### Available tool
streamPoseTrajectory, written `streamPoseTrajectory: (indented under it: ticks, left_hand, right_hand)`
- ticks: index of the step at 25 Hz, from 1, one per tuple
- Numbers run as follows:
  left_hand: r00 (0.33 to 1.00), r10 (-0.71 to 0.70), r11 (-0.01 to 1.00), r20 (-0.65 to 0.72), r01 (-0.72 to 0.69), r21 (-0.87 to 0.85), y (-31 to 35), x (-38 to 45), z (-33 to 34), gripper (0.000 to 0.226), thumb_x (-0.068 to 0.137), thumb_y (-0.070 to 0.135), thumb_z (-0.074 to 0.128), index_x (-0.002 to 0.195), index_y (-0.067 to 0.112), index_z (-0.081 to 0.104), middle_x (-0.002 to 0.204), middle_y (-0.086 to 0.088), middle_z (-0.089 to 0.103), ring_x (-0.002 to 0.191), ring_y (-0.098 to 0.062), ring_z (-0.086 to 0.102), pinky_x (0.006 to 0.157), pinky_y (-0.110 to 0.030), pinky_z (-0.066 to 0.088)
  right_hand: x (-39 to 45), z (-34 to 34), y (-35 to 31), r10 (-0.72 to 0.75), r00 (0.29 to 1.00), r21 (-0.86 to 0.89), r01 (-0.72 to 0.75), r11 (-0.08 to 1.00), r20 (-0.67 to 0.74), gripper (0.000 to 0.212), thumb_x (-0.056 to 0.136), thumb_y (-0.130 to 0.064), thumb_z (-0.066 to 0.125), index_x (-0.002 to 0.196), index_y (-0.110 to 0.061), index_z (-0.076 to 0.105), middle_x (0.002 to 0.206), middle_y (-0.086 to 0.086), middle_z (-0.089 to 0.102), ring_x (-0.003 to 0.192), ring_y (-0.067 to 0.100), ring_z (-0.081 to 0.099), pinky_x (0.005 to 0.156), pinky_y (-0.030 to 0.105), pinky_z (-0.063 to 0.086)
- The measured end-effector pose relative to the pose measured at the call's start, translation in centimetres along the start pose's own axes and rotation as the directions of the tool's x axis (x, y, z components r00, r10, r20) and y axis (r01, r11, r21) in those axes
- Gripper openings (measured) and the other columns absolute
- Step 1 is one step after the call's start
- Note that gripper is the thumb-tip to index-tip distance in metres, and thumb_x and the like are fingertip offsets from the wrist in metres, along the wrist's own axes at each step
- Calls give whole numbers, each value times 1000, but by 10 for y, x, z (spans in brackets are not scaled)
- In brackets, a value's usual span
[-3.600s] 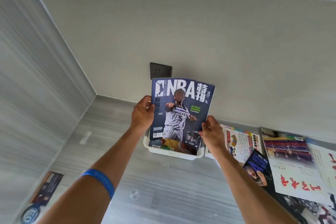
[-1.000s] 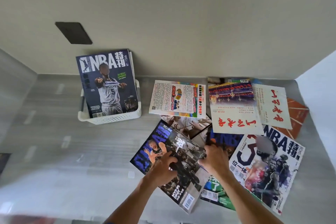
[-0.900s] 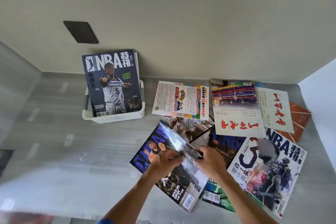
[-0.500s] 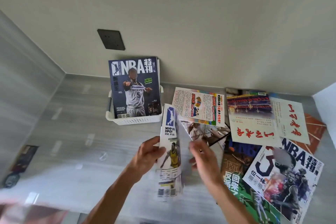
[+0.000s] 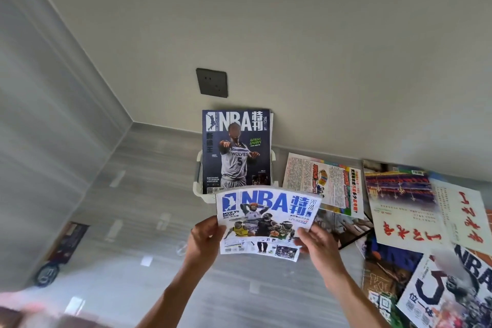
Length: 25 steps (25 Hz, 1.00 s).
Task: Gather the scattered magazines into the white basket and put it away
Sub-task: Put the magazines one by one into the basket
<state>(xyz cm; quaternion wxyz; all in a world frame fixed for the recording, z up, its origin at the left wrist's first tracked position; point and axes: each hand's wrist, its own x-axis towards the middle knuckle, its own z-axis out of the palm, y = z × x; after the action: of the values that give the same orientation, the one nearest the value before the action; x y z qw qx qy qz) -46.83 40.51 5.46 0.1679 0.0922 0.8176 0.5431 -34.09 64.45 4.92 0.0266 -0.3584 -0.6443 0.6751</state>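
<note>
Both hands — left hand (image 5: 203,238) and right hand (image 5: 316,242) — grip the white NBA magazine (image 5: 266,221) by its side edges, near the white basket (image 5: 198,168), whose front it hides — a dark magazine (image 5: 237,152) stands inside.

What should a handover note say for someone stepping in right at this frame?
Left hand and right hand each grip a side edge of the white-cover NBA magazine, held up in front of the white basket.
Done: the dark-cover NBA magazine stands upright in the basket against the wall.
Left: slot in the held issue, then collect the pile spread on the surface to the right, plus one dark magazine lying far left. Then put the basket away.
</note>
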Motion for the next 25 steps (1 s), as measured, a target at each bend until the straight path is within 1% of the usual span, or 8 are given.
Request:
streamPoseTrajectory:
  ticks: [5,8,10,13,17,21,23,25]
  left_hand:
    - [971,213,963,-109,-227,-142,66,64,-53,12,83,11,63,85,21,70,77,2,76,68,-9,65,58,-22,51]
    - [971,155,954,-183,-195,-226,109,123,-70,26,86,-6,62,90,19,67,84,6,78,74,-12,72,63,-23,58]
    - [962,111,987,-248,-137,-89,111,153,-71,21,87,-4,60,93,16,65,87,5,76,72,-12,70,60,-21,57]
    - [949,68,997,-309,-53,55,80,169,-68,17,87,-2,59,93,13,64,93,-5,74,76,-20,68,63,-26,55]
    - [979,-33,989,-203,61,134,43,194,-63,15,87,4,58,95,16,61,95,-8,74,79,-28,70,66,-30,53]
    - [968,-221,938,-121,245,245,29,190,-54,39,84,14,63,120,17,52,112,-7,64,94,-27,64,74,-32,53]
    - [981,-131,951,-141,165,263,32,166,-38,45,83,12,62,126,16,51,124,-10,60,108,-29,60,91,-39,50]
    - [990,53,967,-132,-17,253,41,134,-15,46,82,10,59,127,13,54,127,-12,59,114,-28,56,97,-40,47]
  right_hand:
    - [31,33,-104,-272,962,74,273,959,-14,16,95,-11,57,109,-8,63,91,5,71,68,8,68,58,15,54]
    - [70,64,-167,-350,936,22,351,936,-35,8,98,-17,55,105,-18,57,93,-1,69,70,11,65,59,18,54]
    - [100,85,-186,-298,954,-60,296,953,-36,10,100,-16,49,109,-16,53,99,2,66,75,15,62,63,25,54]
    - [129,102,-172,-160,987,-170,158,973,2,12,102,-16,43,111,-16,50,102,1,64,74,15,62,63,27,52]
    - [153,111,-148,-130,990,-185,120,975,-48,17,97,-10,47,110,-21,51,111,6,66,73,14,61,60,28,48]
    - [142,103,-122,-141,990,-253,143,957,25,58,90,-4,56,139,-30,38,124,-14,53,106,18,61,89,40,53]
    - [119,89,-92,-137,989,-346,150,926,60,58,90,-8,57,140,-30,37,134,-5,55,113,21,60,96,41,53]
    - [92,69,-50,-94,993,-464,113,878,64,55,91,-9,56,140,-28,39,145,2,48,107,12,55,85,23,50]
